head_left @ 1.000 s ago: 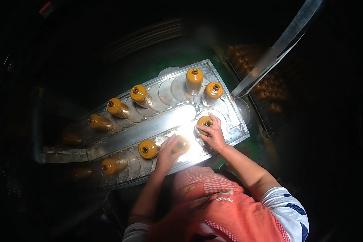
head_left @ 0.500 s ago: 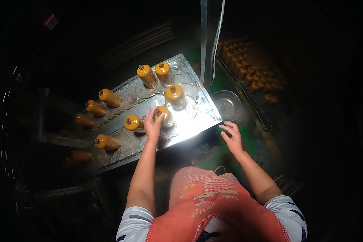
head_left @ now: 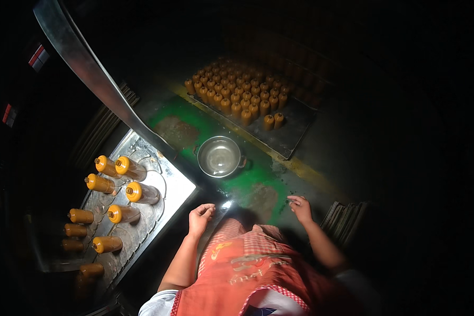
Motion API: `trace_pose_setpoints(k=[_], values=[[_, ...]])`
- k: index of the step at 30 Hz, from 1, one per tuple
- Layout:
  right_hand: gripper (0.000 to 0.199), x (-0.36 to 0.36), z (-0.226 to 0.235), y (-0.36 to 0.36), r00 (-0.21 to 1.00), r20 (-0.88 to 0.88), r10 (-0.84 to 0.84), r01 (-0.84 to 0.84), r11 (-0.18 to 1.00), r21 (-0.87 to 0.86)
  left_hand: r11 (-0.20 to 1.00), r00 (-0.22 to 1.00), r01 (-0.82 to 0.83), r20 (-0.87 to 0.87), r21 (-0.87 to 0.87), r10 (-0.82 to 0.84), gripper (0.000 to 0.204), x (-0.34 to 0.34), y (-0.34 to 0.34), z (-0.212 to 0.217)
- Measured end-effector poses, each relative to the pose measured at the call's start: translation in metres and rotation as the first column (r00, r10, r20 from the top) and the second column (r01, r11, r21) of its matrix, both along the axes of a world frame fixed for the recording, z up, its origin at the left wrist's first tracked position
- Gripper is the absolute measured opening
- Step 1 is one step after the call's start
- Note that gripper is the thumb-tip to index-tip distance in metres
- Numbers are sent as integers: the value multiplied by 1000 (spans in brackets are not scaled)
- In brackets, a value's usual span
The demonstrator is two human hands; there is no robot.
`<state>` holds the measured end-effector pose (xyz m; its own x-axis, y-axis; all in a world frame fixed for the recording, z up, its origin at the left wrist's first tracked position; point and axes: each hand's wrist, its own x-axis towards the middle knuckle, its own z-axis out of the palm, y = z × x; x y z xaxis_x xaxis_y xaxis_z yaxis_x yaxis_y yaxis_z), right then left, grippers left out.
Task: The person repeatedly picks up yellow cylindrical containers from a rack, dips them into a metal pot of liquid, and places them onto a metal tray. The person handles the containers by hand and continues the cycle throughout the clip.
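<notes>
Bottles [head_left: 134, 193] with orange caps lie on their sides in the scalloped slots of a lit metal tray [head_left: 180, 184] at the left, in two rows running from lower left to upper right. Each has its long axis across the tray, cap pointing left and clear body toward the tray's right edge. A steel bar [head_left: 89, 73] slants from the upper left corner down over the tray. Just right of the tray's near corner the left hand [head_left: 200, 217] hangs loosely curled, fingers half bent, holding nothing; the nearest bottle is apart from it. A round steel bowl [head_left: 219, 156] sits on the green floor beyond that hand. Farther back, a flat tray [head_left: 295, 134] carries many more orange bottles [head_left: 237, 95] standing upright in rows. The right hand [head_left: 300, 207] is low over the floor, fingers bent downward, empty as far as the dim light shows.
</notes>
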<state>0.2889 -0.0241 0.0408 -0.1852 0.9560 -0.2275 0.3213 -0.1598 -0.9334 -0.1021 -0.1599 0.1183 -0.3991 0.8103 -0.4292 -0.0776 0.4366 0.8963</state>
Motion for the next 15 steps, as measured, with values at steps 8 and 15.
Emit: trace_pose_setpoints(k=[8,15], values=[[28,1,-13,56,995,3,-102,99,955,-279,986,990,139,2,-87,-140,19,-27,163,-52],[38,16,-55,101,928,327,179,-59,937,-345,940,870,303,-355,-160,-341,38,-54,347,-109]])
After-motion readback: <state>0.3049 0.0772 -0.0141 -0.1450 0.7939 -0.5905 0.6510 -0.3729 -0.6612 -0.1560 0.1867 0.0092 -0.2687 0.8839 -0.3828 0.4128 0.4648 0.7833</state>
